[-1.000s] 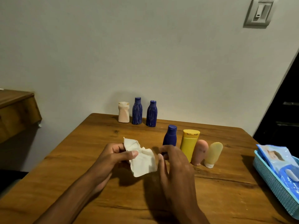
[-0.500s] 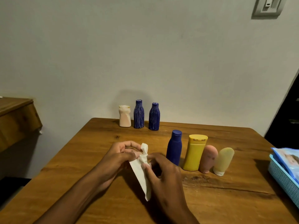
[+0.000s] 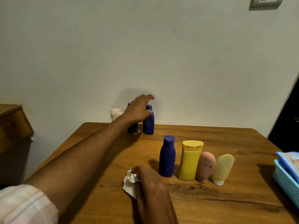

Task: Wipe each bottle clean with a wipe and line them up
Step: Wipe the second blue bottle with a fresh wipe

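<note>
On the wooden table (image 3: 210, 201), a smooth blue bottle (image 3: 167, 157), a yellow bottle (image 3: 189, 162), a pink tube (image 3: 205, 167) and a pale yellow tube (image 3: 223, 168) stand side by side. By the wall stand a cream bottle (image 3: 115, 113) and two ribbed blue bottles, one (image 3: 132, 129) half hidden by my arm, the other (image 3: 148, 125) to its right. My left hand (image 3: 137, 112) is stretched over that right one, fingers arched above its cap, thumb against its neck. My right hand (image 3: 150, 188) holds a crumpled white wipe (image 3: 129, 183) on the table, left of the smooth blue bottle.
A light blue basket (image 3: 284, 181) with a pack of wipes (image 3: 289, 159) sits at the table's right edge. A wooden cabinet (image 3: 13, 120) stands to the left, beyond the table. The wall runs just behind the back bottles.
My left hand let go of the wipe and reached forward to the ribbed blue bottles at the back. My right hand kept the wipe, now bunched, and lowered it onto the table.
</note>
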